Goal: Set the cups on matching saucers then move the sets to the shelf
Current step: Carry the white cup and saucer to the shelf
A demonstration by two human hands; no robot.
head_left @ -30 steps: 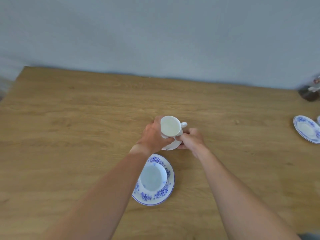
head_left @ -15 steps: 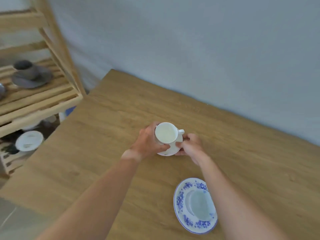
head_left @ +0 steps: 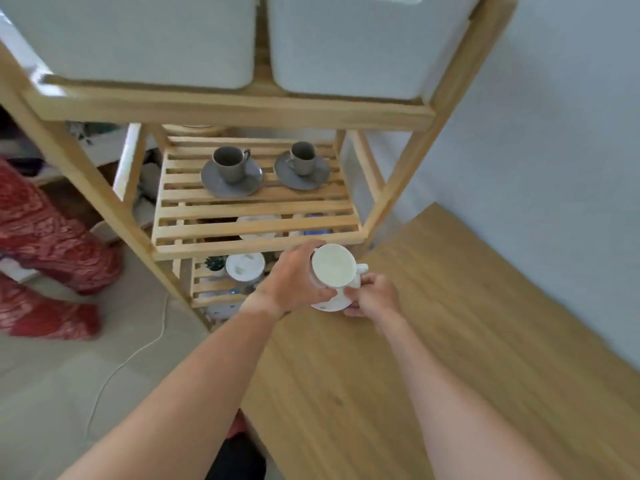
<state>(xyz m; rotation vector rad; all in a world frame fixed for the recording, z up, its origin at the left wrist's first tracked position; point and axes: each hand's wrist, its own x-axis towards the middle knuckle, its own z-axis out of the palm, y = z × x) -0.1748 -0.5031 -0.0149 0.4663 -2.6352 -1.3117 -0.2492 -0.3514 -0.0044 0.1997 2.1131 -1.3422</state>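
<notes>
Hands carry a white cup-and-saucer set in the air, over the tabletop (head_left: 450, 358) edge next to the wooden shelf (head_left: 256, 233). Left hand (head_left: 294, 282) wraps the left side of the white cup (head_left: 333, 265), thumb across its lower front, fingers curled round the far side. Right hand (head_left: 372, 296) pinches the right rim of the white saucer (head_left: 329, 306), thumb on top, fingers underneath. Cup sits upright on the saucer, handle pointing right, toward the right hand. Cup looks empty.

Just past the left hand's fingertips is the front rail of the slatted middle shelf level. Further beyond the hands, on that level, two grey cups (head_left: 230, 162) (head_left: 302, 157) stand on grey saucers (head_left: 231, 180) (head_left: 302, 173), side by side, well apart from the held set. Below the slats, under and left of the left hand, a white lidded jar (head_left: 245, 270) and a small green plant (head_left: 215, 263) sit on a lower level. Above, two white bins (head_left: 138, 39) (head_left: 360, 43) fill the top level. Red patterned cloth (head_left: 45, 237) lies far left of the left hand, with a white cable (head_left: 114, 368) on the floor.
</notes>
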